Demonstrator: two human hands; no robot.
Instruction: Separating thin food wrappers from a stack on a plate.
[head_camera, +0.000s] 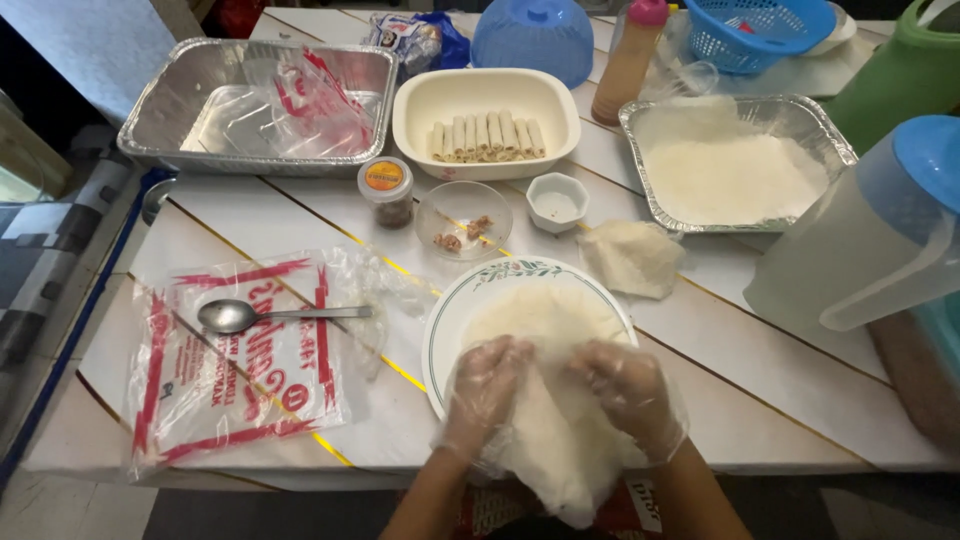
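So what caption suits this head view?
Gloved left hand and right hand peel a thin wrapper over a plate.

table (760, 400): white planks, gold seams | floor (60, 505): grey | light: dim

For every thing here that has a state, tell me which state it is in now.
Left hand: gloved, gripping the wrapper.
Right hand: gloved, gripping the wrapper.
Wrapper: part lifted, hanging off the plate.
White dish: holds a row of finished rolls.
Glass bowl: nearly empty.
Spice jar: lid on.
Spoon: lying on the plastic bag.
Pitcher: lid on.
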